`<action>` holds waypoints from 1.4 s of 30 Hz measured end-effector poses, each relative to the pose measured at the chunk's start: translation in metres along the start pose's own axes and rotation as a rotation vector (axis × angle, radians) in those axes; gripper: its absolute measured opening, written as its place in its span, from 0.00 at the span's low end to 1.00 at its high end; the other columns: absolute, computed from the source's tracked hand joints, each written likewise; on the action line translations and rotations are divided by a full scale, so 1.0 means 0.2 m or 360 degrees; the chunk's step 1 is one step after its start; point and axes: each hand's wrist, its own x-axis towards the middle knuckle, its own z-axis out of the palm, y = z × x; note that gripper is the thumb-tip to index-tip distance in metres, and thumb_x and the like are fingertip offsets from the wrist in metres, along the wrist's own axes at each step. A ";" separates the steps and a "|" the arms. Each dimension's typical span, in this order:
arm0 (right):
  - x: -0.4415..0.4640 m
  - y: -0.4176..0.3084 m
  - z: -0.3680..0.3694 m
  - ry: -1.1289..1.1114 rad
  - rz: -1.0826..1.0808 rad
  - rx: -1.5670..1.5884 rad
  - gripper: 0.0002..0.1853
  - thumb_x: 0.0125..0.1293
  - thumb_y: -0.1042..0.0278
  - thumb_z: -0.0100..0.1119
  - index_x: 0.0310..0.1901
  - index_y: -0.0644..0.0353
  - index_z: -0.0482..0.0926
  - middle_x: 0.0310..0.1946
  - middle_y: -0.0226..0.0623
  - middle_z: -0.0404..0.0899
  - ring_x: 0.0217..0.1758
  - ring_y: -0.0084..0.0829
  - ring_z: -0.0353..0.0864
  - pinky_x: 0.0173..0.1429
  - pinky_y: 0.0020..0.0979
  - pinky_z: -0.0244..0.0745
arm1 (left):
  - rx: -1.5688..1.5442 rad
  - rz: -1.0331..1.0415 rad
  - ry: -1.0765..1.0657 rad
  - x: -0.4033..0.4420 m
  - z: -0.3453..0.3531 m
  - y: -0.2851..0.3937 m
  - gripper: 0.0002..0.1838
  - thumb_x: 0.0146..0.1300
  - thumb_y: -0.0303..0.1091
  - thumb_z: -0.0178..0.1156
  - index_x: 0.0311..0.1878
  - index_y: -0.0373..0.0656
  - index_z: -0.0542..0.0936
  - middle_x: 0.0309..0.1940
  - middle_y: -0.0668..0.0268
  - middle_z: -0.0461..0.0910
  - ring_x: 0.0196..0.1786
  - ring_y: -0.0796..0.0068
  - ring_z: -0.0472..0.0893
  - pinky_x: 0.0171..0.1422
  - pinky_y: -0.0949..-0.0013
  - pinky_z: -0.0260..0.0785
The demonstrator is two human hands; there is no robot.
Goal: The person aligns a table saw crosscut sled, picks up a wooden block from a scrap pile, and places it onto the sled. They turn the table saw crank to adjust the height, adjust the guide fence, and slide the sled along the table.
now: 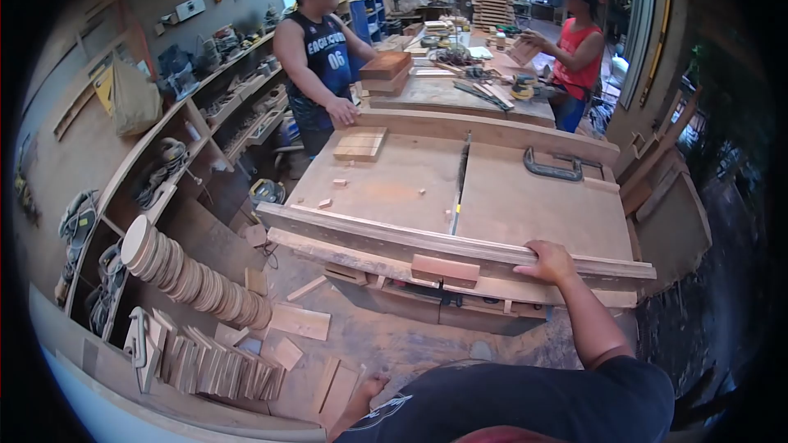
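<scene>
My right hand (548, 263) is closed over the near wooden fence (386, 234) of a large table-saw sled (542, 221), towards its right end. My left hand (371, 386) hangs low by my dark shirt, its fingers too unclear to read. A dark slot (462, 176) runs across the sled's plywood base. Left of it lie a flat wooden panel (359, 144) and several small offcuts (326, 203). A C-clamp (558, 166) sits at the far right. A reddish wood block (445, 271) is on the fence's near side.
A co-worker (316, 57) stands at the sled's far left, a hand by the far fence. Another person (574, 53) holds wood at the cluttered workbench (460, 98). Stacked wooden discs (197, 275) and upright board pieces (222, 365) stand lower left, near shelves (156, 189) with power tools.
</scene>
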 end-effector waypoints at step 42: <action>0.00 0.01 0.01 0.0025 0.0000 -0.0029 0.34 0.48 0.32 0.67 0.46 0.54 0.82 0.42 0.40 0.83 0.49 0.42 0.82 0.55 0.41 0.76 | 0.0162 0.0000 0.0008 -0.10 -0.07 0.18 0.20 0.66 0.47 0.58 0.44 0.37 0.83 0.33 0.60 0.84 0.33 0.68 0.80 0.44 0.62 0.73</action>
